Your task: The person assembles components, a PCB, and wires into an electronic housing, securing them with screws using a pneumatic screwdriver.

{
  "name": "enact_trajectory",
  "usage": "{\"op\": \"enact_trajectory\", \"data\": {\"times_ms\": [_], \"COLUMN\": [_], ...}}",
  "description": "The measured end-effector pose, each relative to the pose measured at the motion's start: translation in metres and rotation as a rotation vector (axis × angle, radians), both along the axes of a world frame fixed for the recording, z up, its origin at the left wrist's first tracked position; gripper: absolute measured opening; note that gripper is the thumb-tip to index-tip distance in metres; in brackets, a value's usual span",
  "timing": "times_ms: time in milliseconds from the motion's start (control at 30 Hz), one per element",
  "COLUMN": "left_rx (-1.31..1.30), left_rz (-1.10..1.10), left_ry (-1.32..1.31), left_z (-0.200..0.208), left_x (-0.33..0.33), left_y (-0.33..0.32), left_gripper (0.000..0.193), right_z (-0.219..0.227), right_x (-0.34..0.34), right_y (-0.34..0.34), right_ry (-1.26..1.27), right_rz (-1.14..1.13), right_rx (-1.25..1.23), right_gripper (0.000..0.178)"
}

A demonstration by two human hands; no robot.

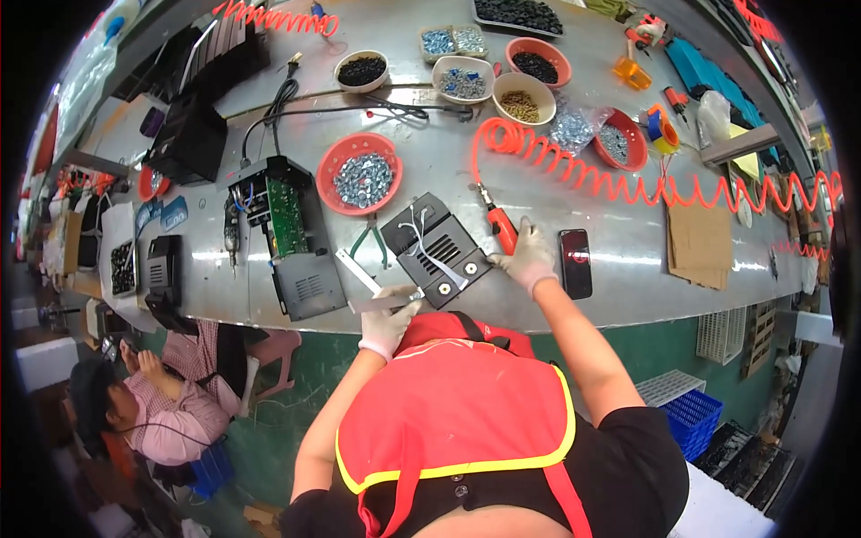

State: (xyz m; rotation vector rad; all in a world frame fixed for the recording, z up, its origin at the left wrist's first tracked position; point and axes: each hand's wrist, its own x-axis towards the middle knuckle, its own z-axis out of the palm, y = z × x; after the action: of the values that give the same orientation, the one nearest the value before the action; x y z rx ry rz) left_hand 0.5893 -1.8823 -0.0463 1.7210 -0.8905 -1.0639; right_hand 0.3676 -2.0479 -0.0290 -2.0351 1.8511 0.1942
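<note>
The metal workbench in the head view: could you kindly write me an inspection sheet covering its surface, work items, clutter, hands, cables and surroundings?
Surface: metal workbench, reflecting light in places.
Job's things: black slotted panel with a pale ribbon across it; red driver beside it.
Clutter: phone, green-handled pliers, red basket of silvery parts, cardboard.
Hands: left hand, gloved, holds an angled strip; right hand, gloved, is by the driver and the panel's edge, its grip unclear.
Cables: coiled red hose runs to the driver; black cord lies farther back.
Surroundings: seated co-worker at left; blue crate at lower right.
</note>
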Motion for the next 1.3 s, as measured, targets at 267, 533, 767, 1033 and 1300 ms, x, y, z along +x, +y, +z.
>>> {"op": "enact_trajectory", "data": {"times_ms": [267,533,767,1033,1300], "left_rx": [0.244,0.184,0.171,0.211,0.149], "left_rz": [-0.153,-0.267,-0.297,-0.298,-0.270], "left_ry": [-0.044,-0.136,-0.244,-0.282,-0.375], "left_z": [-0.042,-0.055,-0.066,-0.068,-0.077], "left_x": [0.003,-0.015,-0.027,-0.032,-0.035], "left_y": [-0.019,-0.026,-0.032,-0.032,-0.032], "left_gripper": [0.024,0.030,0.025,0.027,0.028], "right_z": [-0.029,0.028,-0.016,-0.018,-0.018], "right_x": [-0.013,0.015,0.039,0.050,0.049], "right_y": [-0.026,0.043,0.076,0.079,0.081], "right_ry": [-0.384,-1.454,-1.641,-1.624,-1.613], "right_rz": [-0.128,-0.059,-0.028,-0.086,-0.084], "right_rx": [0.367,0.261,-0.027,0.033,0.031], "right_gripper": [0.064,0.045,0.039,0.038,0.039]}}
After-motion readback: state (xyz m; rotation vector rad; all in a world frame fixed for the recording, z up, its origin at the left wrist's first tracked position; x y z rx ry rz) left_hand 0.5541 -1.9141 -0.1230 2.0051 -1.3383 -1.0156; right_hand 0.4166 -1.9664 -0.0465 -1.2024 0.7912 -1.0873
